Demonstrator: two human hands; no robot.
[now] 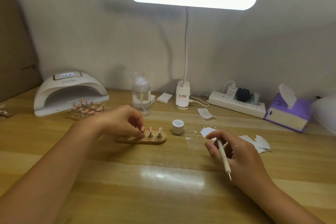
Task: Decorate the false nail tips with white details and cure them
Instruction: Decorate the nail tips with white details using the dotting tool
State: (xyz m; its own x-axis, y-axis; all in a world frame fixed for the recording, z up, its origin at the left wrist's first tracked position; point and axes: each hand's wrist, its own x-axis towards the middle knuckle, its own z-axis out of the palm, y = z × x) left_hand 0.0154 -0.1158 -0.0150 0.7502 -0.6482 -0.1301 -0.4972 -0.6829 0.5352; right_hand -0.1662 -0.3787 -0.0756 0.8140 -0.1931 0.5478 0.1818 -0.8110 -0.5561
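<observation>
Where pinched between left hand fingers, on the wooden base at mid table: leftmost false nail tip.
Head view: light, thin, glossy, probably slippery; grip by the metal stand, not the painted face. Right hand fingers curled round dotting pen. Cannot confirm stand foot (hidden) or white details (too small).

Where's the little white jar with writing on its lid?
In the head view, the jar stands mid-table, right of the wooden nail stand and in front of the lamp's clip base.
</observation>
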